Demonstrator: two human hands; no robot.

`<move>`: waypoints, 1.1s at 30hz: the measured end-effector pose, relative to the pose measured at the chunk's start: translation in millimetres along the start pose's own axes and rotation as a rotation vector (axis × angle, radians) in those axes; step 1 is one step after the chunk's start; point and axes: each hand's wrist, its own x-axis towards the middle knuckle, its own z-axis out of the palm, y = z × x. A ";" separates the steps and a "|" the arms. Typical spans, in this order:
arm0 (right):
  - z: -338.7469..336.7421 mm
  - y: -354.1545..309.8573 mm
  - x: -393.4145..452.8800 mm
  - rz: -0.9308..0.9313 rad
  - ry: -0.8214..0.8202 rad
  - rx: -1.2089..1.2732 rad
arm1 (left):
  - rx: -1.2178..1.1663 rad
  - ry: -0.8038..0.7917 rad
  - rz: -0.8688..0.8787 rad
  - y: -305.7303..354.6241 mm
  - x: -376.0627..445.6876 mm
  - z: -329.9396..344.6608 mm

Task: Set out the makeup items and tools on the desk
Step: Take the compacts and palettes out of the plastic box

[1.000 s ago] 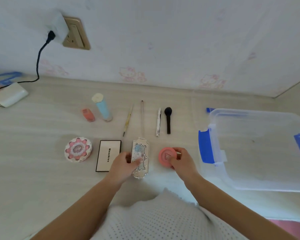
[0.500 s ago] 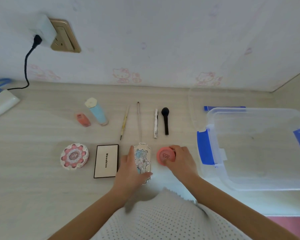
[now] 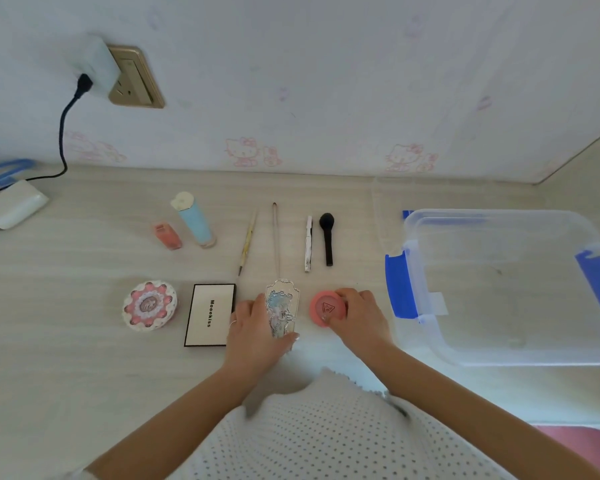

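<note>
We are viewing desk [image 3: 66, 341]: front row, left to right, lying flat: round compact [image 3: 149, 305], rectangular palette [image 3: 209, 315], ornate case [image 3: 282, 311], small round pot [image 3: 327, 308]. Behind them: two tubes [image 3: 194, 220], four slim tools [image 3: 276, 237]. Storage bin [image 3: 506, 285] sitting right of all.

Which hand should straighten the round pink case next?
The right hand. Its fingers already rest on the round pink case, while the left hand is busy holding the ornate silver palette beside it.
</note>
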 end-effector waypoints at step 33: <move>-194.3 2.3 -42.8 -0.369 0.391 0.635 | -0.913 0.017 0.236 173.3 25.0 -77.7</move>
